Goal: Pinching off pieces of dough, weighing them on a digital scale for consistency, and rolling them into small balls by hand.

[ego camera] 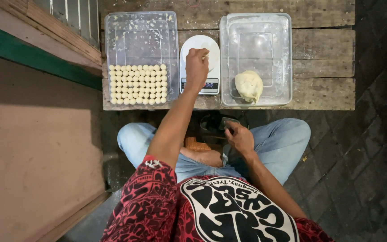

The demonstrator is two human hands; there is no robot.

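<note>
The left hand [196,67] is pinching a small dough piece [206,57] over the white scale [200,65]; it looks soft and light (easily squashed), so fingertips suit. The right hand [239,136] is curling loosely above the lap, apparently empty.

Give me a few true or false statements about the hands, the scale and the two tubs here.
1. The left hand is over the scale. True.
2. The left tub holds rows of small dough balls. True.
3. The right tub is full of small balls. False: it holds one dough lump.
4. The right hand is in the right tub. False: it is over the lap, away from the table.
5. The scale sits between the tubs. True.
</note>
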